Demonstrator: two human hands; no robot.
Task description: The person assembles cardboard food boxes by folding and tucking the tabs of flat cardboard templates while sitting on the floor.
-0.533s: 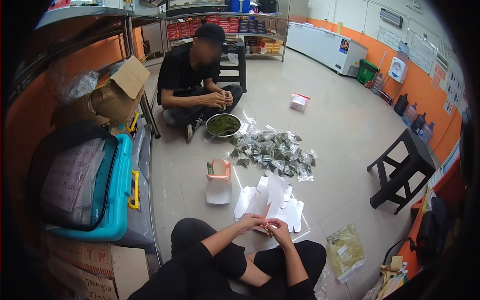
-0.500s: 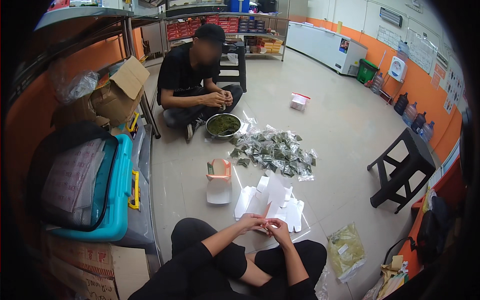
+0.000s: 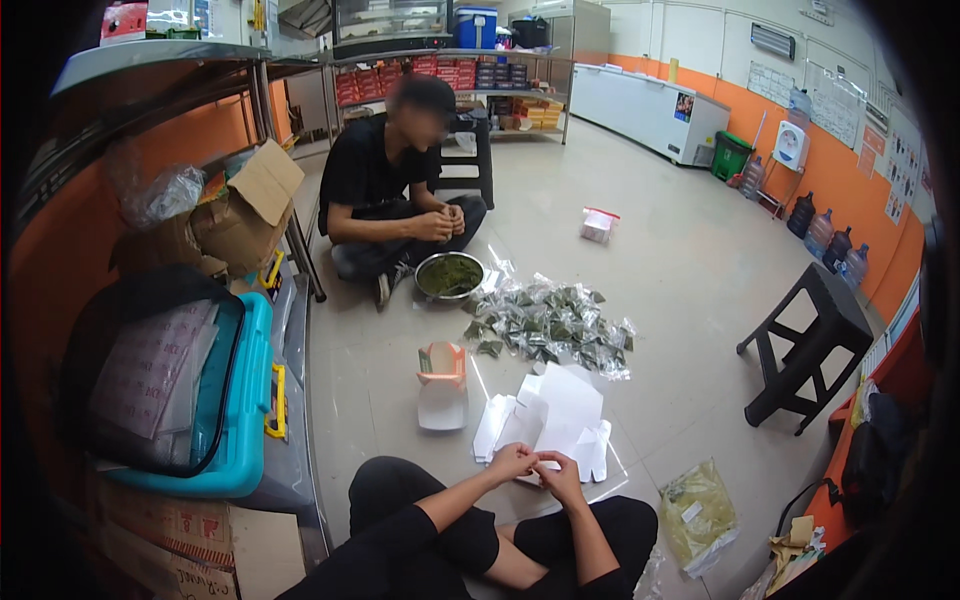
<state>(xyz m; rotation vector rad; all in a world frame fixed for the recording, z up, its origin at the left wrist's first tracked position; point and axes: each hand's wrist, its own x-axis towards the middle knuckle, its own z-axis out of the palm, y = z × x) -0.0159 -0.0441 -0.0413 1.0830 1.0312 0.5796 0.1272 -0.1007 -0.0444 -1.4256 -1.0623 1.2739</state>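
Observation:
My left hand [image 3: 513, 461] and my right hand [image 3: 561, 476] come together above my crossed legs. Their fingers pinch the near edge of a white folding carton [image 3: 570, 405], whose large panel lies tilted away from me. More flat white carton blanks [image 3: 493, 424] rest on the floor beneath it. Just left of these stands an open carton [image 3: 442, 405], white with an orange inside. Beyond the blanks lies a heap of small clear packets [image 3: 550, 320] with dark green contents. What exactly the fingertips press is partly hidden.
Across from me, a co-worker [image 3: 400, 190] sits cross-legged by a metal bowl [image 3: 449, 276] of green stuff. A yellow-green plastic bag [image 3: 699, 515] and a black stool [image 3: 812, 345] are on my right. A turquoise-lidded bin [image 3: 235, 400] stands left.
The carton's panel, upright before, now leans flatter and shows more of its white face. My hands stay together at its near edge. The whole view has shifted slightly.

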